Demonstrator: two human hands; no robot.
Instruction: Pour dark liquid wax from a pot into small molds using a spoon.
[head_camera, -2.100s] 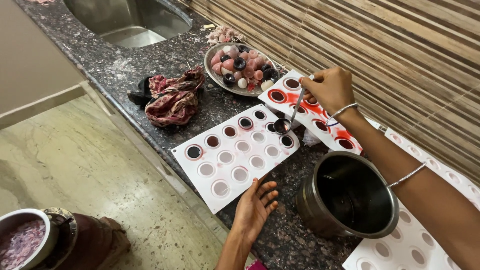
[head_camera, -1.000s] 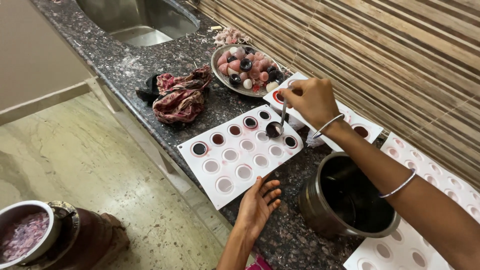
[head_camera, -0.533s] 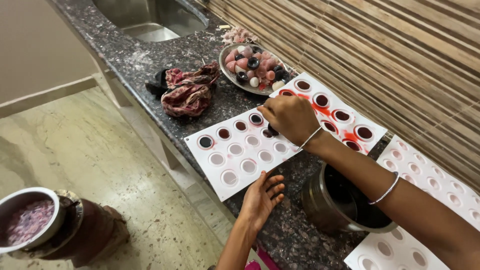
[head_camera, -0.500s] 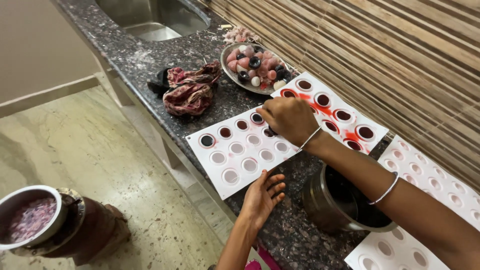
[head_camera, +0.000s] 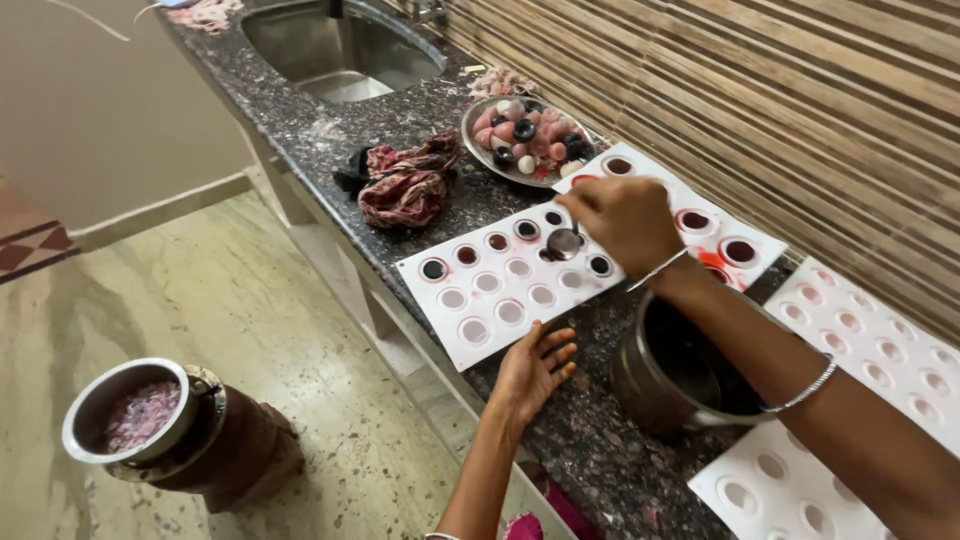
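My right hand (head_camera: 622, 216) grips a small metal spoon (head_camera: 565, 243) and holds its bowl over the white mould tray (head_camera: 505, 284) on the dark granite counter. The tray's far row of round cups holds dark red liquid; the nearer cups are white and unfilled. My left hand (head_camera: 533, 368) rests open, fingers spread, on the counter at the tray's near edge. A steel pot (head_camera: 672, 375) of dark liquid stands just right of the tray, under my right forearm.
A second mould tray (head_camera: 712, 232) with filled cups lies behind my right hand. More white trays (head_camera: 872, 335) sit at the right. A steel plate (head_camera: 528, 135) of pink and dark pieces, a crumpled red cloth (head_camera: 405, 184), a sink (head_camera: 338, 52), and a floor vessel (head_camera: 140, 420).
My right hand came off the far mould tray and brought the spoon down over the near tray's far row. The left hand stayed at the tray's edge. The view shifted.
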